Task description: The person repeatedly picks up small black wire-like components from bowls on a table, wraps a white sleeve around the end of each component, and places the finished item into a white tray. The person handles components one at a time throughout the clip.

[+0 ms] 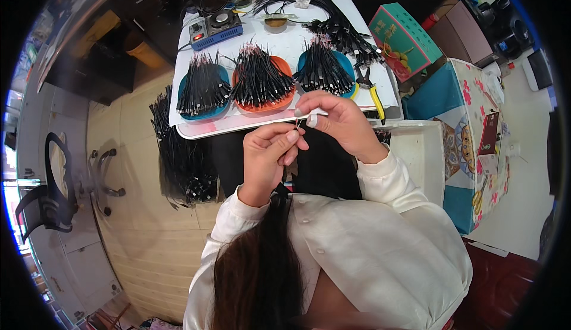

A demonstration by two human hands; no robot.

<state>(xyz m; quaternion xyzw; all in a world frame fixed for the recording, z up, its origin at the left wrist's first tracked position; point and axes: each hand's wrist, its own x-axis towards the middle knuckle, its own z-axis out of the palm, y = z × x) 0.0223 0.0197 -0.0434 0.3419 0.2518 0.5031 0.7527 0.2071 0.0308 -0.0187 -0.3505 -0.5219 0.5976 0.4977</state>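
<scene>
In front of the table's near edge, my left hand (272, 154) is closed in a pinch on thin wires (298, 124), whose reddish and pale ends stick up past the fingertips. Whatever they run into is hidden by the hand. Curved over these ends, my right hand (340, 123) has its thumb and forefinger slightly apart; no thing shows clearly between them. Beyond both hands stand an orange tray (284, 68), a blue tray at left (223, 75) and another blue tray at right (347, 62), each heaped with short black cables (260, 83).
A blue heating device (215, 29) with a lit red light sits at the table's far left. Yellow-handled pliers (373, 95) lie by the right tray. More black cables (342, 23) pile at the back, and others (187, 151) hang left. A green box (404, 41) stands at right.
</scene>
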